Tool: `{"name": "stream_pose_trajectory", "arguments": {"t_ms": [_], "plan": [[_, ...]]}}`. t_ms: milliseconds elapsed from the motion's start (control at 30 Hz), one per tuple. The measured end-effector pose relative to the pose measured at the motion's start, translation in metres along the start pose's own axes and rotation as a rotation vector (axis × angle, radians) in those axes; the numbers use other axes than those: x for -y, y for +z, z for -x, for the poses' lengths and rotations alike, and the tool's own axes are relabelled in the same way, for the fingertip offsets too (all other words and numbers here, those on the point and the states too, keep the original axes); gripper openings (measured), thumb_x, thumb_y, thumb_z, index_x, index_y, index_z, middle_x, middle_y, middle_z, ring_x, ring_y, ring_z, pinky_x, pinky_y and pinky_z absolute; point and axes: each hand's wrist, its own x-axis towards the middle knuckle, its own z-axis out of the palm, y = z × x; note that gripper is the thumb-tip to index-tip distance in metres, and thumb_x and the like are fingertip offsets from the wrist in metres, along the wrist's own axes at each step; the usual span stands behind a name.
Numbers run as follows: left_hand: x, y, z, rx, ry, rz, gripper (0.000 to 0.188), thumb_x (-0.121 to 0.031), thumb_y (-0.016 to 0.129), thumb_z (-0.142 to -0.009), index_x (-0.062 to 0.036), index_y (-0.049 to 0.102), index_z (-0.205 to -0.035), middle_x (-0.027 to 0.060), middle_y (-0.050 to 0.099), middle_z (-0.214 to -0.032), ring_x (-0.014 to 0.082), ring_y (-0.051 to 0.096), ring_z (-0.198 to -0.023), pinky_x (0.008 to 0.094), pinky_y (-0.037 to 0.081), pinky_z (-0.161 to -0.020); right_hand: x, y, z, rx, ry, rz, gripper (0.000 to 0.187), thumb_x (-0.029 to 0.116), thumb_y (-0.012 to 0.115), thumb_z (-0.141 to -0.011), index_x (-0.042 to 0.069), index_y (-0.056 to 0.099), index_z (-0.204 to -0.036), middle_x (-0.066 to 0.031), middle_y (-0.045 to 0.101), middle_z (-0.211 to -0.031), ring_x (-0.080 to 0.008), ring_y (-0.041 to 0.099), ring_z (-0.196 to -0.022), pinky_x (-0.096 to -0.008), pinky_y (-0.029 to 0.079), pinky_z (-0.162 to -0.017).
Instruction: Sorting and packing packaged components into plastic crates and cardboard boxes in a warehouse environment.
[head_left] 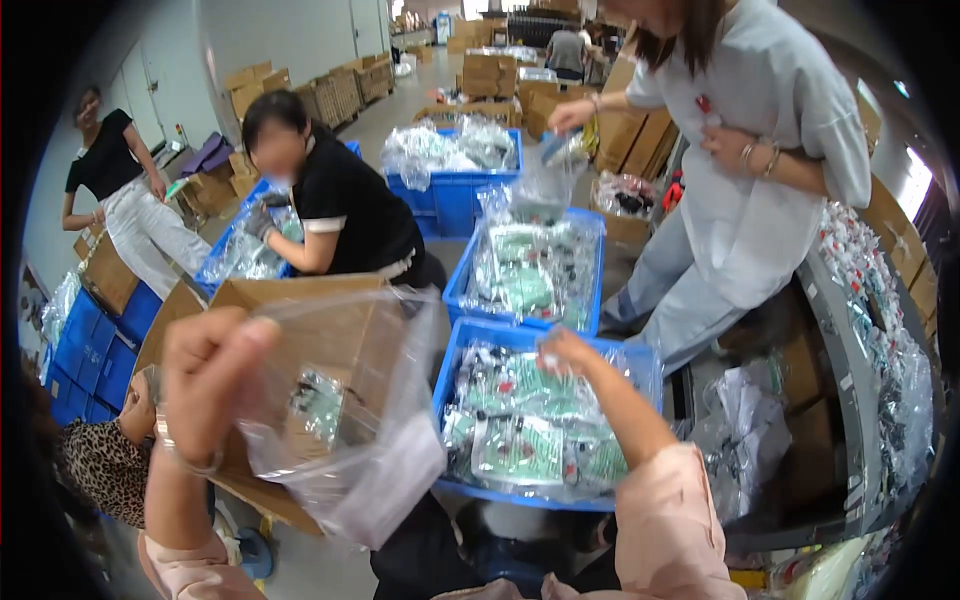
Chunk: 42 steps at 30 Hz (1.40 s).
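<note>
The person's left hand (208,385) is clenched on a clear plastic bag (400,472), which spreads in front of a cardboard box (300,292) to the left of the near blue crate (530,496). The right hand (566,352) is down at the flat packets (520,450) inside that crate — whether it grasps one cannot be told. Just beyond the near blue crate stands a second blue crate (598,270), also holding packets; beyond and to its right, a co-worker in a pale shirt (760,150).
</note>
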Motion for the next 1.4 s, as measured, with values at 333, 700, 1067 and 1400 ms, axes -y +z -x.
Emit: {"name": "stream_pose_trajectory", "arguments": {"t_ms": [333,700,1067,1400], "plan": [[0.06,0.128,0.02,0.36,0.45,-0.406,0.029,-0.023,0.052,-0.084,-0.0047,0.05,-0.062,0.0158,0.054,-0.058,0.0353,0.053,-0.052,0.0416,0.044,-0.049,0.016,0.001,0.255,0.223,-0.248,-0.337,0.05,0.01,0.058,-0.081,0.004,0.035,-0.125,-0.015,0.055,-0.109,-0.0196,0.059,-0.085,-0.027,0.048,-0.058],[0.147,0.271,0.153,0.347,0.193,-0.28,0.024,-0.022,0.049,-0.084,-0.0052,0.053,-0.068,0.0147,0.058,-0.064,0.0341,0.057,-0.057,0.044,0.044,-0.051,-0.065,0.035,0.27,0.289,0.126,-0.47,0.032,0.007,0.051,-0.084,-0.001,0.042,-0.114,-0.0128,0.057,-0.102,-0.0207,0.061,-0.083,-0.0262,0.052,-0.061],[0.147,0.275,0.18,0.385,0.252,-0.336,0.026,-0.023,0.051,-0.083,-0.0053,0.053,-0.065,0.0145,0.057,-0.062,0.0341,0.056,-0.056,0.0436,0.043,-0.049,-0.144,0.066,0.169,0.203,0.099,-0.435,0.028,0.005,0.051,-0.083,0.002,0.043,-0.11,-0.0103,0.057,-0.088,-0.018,0.059,-0.071,-0.0297,0.049,-0.054],[0.139,0.246,0.118,0.288,0.08,-0.149,0.03,-0.024,0.05,-0.085,-0.003,0.051,-0.064,0.0189,0.051,-0.057,0.0364,0.052,-0.053,0.0416,0.04,-0.047,-0.081,0.03,0.316,0.214,-0.188,-0.478,0.043,0.001,0.05,-0.083,0.005,0.034,-0.123,-0.0198,0.053,-0.109,-0.0299,0.058,-0.094,-0.0394,0.048,-0.081]]}}
